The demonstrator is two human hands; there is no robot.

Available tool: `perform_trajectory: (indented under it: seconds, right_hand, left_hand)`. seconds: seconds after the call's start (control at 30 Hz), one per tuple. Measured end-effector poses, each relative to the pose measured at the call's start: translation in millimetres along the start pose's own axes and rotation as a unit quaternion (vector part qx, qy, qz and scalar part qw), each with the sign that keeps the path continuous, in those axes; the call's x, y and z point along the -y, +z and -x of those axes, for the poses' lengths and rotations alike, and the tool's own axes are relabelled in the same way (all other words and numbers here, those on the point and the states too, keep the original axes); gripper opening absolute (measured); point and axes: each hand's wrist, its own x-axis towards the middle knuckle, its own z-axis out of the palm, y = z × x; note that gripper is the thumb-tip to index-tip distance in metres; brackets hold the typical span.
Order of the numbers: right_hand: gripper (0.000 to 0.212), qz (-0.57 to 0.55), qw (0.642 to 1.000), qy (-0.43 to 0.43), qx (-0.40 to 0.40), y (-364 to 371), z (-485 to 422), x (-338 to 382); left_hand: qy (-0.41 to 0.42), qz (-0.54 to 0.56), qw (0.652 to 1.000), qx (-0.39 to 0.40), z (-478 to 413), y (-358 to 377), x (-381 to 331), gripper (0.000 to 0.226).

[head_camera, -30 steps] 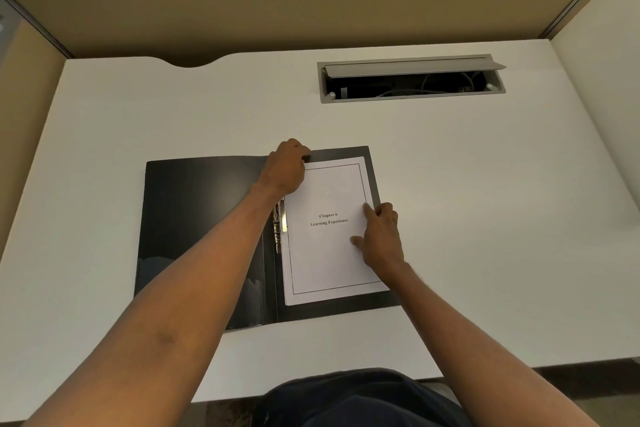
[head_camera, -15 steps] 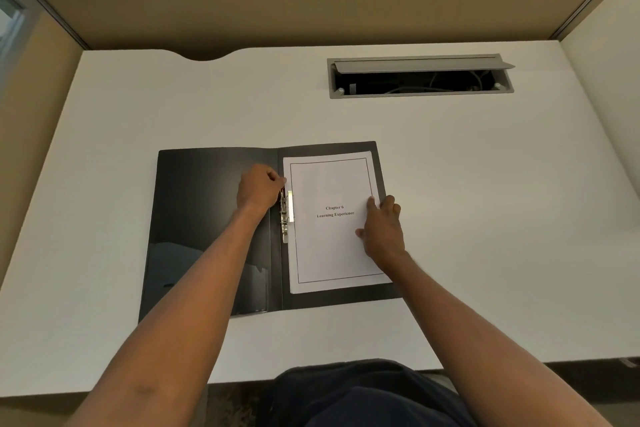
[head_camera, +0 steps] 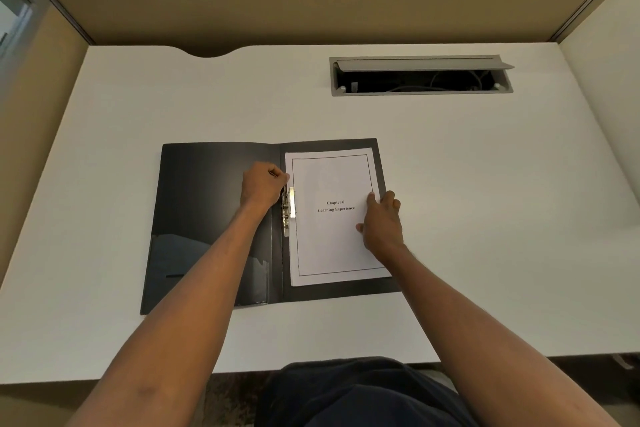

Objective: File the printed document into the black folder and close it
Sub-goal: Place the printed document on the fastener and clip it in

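Folder [head_camera: 214, 204]: open, desk [head_camera: 485, 218] centre.
Document [head_camera: 329, 239]: on right leaf.
Left hand [head_camera: 263, 185]: fingers curled at metal clip [head_camera: 286, 215]; grip seemingly pinching, fingertips hidden.
Right hand [head_camera: 381, 222]: fingers together, pressing document's right edge.

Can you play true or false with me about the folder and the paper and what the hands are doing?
1. The black folder lies open on the white desk. True.
2. The printed document sits on the folder's left half. False: it lies on the right half, beside the metal clip at the spine.
3. The right hand rests on the document's right edge. True.
4. The left hand is flat on the desk, away from the folder. False: it is over the folder, fingers curled at the top of the clip.
5. The page reads "Chapter 6". True.
6. The grey cable hatch in the desk is shut. False: its lid is up and cables show inside.
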Motion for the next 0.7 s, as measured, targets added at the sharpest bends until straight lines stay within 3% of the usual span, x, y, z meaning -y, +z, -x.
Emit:
perform_trajectory:
  seconds: [0.2, 0.5, 0.7]
  right_hand:
    - [0.077, 0.003, 1.000, -0.001, 0.001, 0.9, 0.7, 0.8]
    - [0.075, 0.006, 1.000, 0.000, 0.001, -1.2, 0.9, 3.1]
    - [0.075, 0.010, 1.000, 0.000, 0.004, -2.6, -0.2, 3.3]
  left_hand:
    - [0.008, 0.061, 0.998, -0.009, 27.0, -2.5, -2.2, 0.018]
    - [-0.094, 0.234, 0.967, -0.030, 63.1, -0.2, 16.3, 0.011]
    - [-0.117, 0.274, 0.954, -0.044, 83.2, 9.9, 26.7, 0.003]
